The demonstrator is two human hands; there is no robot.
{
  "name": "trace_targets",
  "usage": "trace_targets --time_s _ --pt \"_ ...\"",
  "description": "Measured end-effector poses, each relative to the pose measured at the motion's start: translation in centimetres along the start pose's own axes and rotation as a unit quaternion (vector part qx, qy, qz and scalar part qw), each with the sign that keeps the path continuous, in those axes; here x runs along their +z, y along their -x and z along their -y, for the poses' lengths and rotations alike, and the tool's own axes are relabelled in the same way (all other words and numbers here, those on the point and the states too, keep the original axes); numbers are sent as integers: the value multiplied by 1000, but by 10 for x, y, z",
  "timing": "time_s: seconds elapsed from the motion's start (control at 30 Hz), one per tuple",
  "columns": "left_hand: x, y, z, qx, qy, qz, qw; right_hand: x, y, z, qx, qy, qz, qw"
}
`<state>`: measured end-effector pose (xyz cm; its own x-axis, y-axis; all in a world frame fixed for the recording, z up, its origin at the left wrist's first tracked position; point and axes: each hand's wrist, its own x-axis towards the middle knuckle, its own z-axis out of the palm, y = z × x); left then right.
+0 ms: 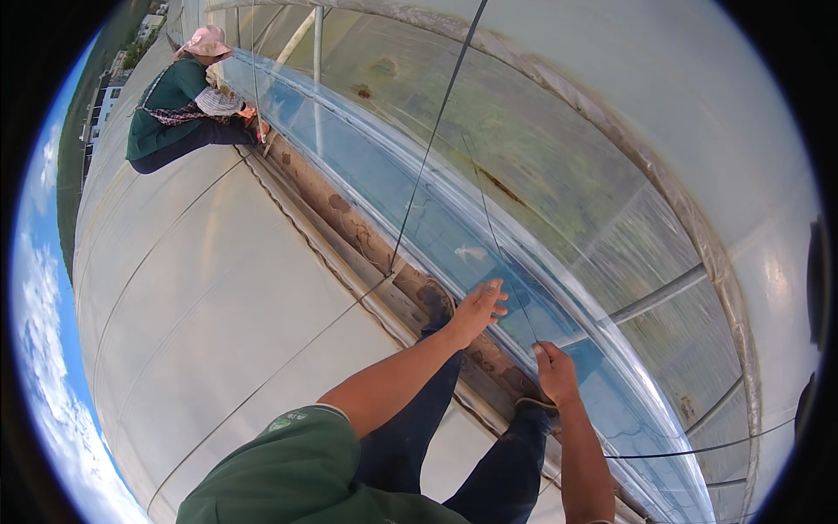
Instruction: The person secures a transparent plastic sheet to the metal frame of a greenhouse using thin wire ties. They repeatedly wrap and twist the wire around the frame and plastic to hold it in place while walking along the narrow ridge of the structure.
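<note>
Pinched between the thumb and fingers of my right hand is the end of a thin dark cord, which slants up and away across the plastic film. My left hand hovers just left of it, fingers apart and slightly curled, with nothing visible in the grasp. Under both hands runs a long strip of clear bluish plastic film, laid along the lower side of the greenhouse. My feet stand in a brown, stained gutter beside this film; the left shoe is partly hidden by my arm.
A person in a pink hat crouches farther along the gutter. A taut black rope rises from the gutter; another crosses at right. White greenhouse film curves away left. Rolled film and metal pipes border the opening at right.
</note>
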<state>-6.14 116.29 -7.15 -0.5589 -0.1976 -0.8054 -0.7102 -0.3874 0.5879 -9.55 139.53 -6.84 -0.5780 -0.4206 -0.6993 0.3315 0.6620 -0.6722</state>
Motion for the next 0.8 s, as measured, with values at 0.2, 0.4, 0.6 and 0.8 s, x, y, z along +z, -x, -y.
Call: trace_targets --time_s 0.2,0.4,0.6,0.8 --pt "-18 -52 -58 50 45 62 996 3 -45 21 12 -20 86 996" --pt "-43 -64 -60 52 18 41 998 -7 -75 38 68 -20 144 987" --pt "-52 -73 -65 81 60 9 995 -18 -77 35 70 -35 78 994" --pt "-67 -88 -79 105 90 -14 990 -24 -84 41 93 -138 -30 986"
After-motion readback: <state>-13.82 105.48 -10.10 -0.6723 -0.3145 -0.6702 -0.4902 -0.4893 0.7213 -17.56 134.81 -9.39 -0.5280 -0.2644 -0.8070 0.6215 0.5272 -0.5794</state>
